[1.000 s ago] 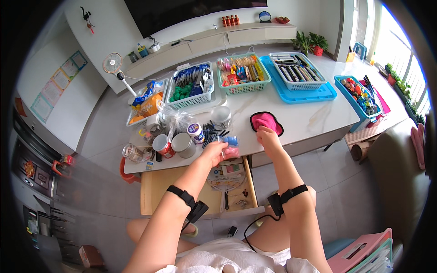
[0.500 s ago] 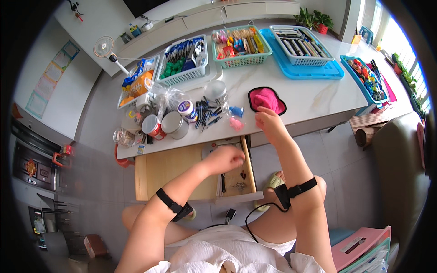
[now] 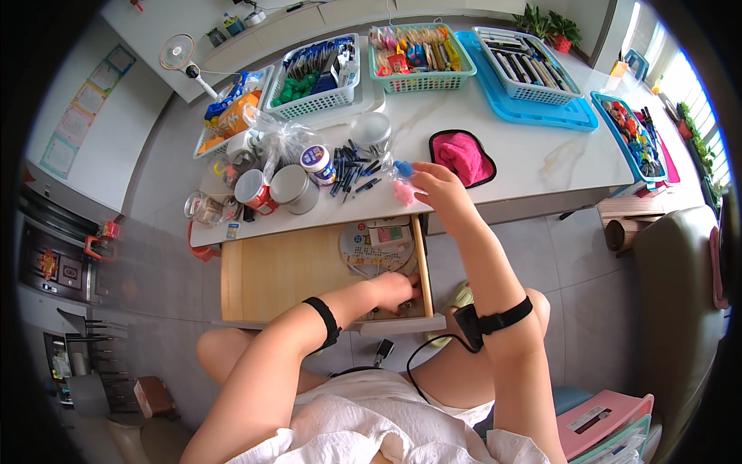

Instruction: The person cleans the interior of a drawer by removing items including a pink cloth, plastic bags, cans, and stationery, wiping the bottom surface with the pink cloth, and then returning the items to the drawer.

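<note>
My left hand (image 3: 397, 292) is down inside the open wooden drawer (image 3: 286, 271), at its right front corner. Its fingers curl among small loose items, and what they hold, if anything, is hidden. Over the table's front edge, my right hand (image 3: 440, 189) has its fingers apart, with a fingertip at a small blue object (image 3: 403, 168). Just below that lies a small pink object (image 3: 403, 193). To the right of these, a bright pink cloth (image 3: 461, 158) sits on a black-edged pad. Dark pens or pen parts (image 3: 357, 172) are scattered left of my right hand.
Jars and tins, among them a grey round tin (image 3: 294, 190) and a white-and-purple tub (image 3: 317, 164), crowd the table's left side. Along the back stand filled baskets, one pale green (image 3: 421, 79), one on a blue lid (image 3: 495, 108). The drawer also holds a round printed disc (image 3: 363, 246).
My left hand has moved down into the drawer's front right corner. My right hand has shifted from beside the pink cloth to the left, reaching the small blue object. The view has tilted slightly.
</note>
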A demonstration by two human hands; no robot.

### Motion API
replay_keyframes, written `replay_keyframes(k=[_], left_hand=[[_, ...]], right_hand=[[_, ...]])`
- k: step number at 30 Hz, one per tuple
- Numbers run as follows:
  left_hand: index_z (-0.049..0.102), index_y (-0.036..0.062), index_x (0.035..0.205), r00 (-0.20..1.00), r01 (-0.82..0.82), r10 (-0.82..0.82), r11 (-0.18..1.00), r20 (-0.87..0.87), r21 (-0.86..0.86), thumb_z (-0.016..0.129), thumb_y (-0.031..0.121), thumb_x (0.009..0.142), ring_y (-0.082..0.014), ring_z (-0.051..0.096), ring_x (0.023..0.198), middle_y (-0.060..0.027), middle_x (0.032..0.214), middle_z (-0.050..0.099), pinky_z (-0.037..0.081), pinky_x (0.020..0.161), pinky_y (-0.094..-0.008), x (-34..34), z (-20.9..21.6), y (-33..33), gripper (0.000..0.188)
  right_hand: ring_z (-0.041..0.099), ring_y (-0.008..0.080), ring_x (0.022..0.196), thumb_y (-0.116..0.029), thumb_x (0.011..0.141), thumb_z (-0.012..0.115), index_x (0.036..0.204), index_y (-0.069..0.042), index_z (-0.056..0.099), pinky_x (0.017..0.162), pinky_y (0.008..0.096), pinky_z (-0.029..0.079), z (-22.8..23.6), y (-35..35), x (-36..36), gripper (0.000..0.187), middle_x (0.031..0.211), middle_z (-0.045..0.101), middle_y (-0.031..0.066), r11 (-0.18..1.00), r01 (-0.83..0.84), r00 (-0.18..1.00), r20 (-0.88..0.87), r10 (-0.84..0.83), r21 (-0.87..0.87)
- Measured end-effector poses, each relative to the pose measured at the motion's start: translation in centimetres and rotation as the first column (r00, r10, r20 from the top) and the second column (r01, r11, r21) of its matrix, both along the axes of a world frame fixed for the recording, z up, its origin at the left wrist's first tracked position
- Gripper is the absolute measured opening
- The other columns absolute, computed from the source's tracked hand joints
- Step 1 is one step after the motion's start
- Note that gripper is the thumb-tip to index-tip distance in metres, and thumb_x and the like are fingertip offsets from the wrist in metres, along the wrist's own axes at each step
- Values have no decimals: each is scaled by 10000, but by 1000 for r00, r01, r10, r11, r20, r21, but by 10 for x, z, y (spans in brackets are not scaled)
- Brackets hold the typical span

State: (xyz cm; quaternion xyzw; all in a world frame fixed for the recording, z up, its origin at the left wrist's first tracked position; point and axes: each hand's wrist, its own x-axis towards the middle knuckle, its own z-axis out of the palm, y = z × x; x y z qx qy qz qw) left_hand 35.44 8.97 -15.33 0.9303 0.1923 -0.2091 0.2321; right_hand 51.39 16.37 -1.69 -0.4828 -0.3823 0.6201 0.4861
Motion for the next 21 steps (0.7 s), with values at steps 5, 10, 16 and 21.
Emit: replay_keyframes(k=[5,10,16,21], left_hand=[[559,146,1149,999,40,-40,999,-35,-15,726,174,598,-340,585,902,-139,1145,487,505,744,-418,-4,-15,0,577],[608,96,1035,997,-74,75,992,1,-103,687,132,596,-324,586,910,-149,1017,569,496,739,-419,-7,-19,10,448],[606,24,936,769,-381,524,835,366,-396,678,118,597,-240,599,775,-123,838,611,483,699,-332,-38,8,29,359],[589,16,955,350,-471,899,412,264,-780,659,5,720,-101,583,763,-26,849,610,495,676,-243,-67,67,43,246]], right_hand=[[547,133,976,-196,835,587,1173,16,536,852,270,446,0,1,-15,403,1061,589,75,975,-220,964,157,215,18],[544,132,950,-197,831,596,1147,-1,564,839,267,445,-5,2,-23,373,1059,592,62,954,-280,913,336,230,109],[558,144,980,-181,836,594,1145,6,562,841,276,459,1,5,-16,362,1065,595,74,962,-271,908,339,247,26],[588,158,950,-135,858,565,1148,33,542,850,288,466,-2,16,-12,336,1065,599,92,972,-232,950,224,219,32]])
